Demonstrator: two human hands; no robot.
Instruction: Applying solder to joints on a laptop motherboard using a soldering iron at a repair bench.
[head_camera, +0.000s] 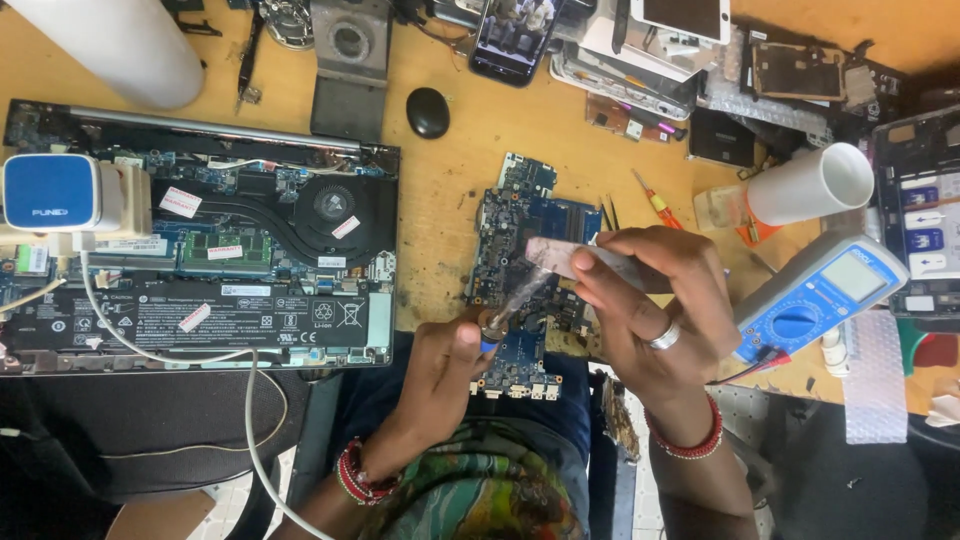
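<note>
A cluttered wooden repair bench (450, 170) surrounds a blue printed circuit board (520, 250) that lies near the bench's front edge, partly over the person's lap. To the left sits an opened black laptop base (200, 260), its fan, heat pipe and flat black battery exposed, with a blue-and-white charger block (55, 192) resting on its left side and a white cable (250, 400) trailing off the bench. To the right, a blue-and-grey handheld multimeter (820, 295) lies just beside the right hand, a white plastic cup (810, 185) tipped on its side beyond it. A small red-and-yellow screwdriver (655, 203) lies near the board's upper right corner; a black oval mouse (428, 112) and a dark smartphone (510, 40) rest farther back among stripped phone parts.

The left hand (445, 365) comes up from below, fingers curled and closed around a small round blue-tipped object (490, 328) pressed at the board's lower half; what exactly it is cannot be told. The right hand (650, 300), wearing a silver ring, reaches in from the right, fingers pinched on a pale grey flat strip (555, 257) held slantwise above the board, covering part of it. Red beaded bracelets circle both wrists.
</note>
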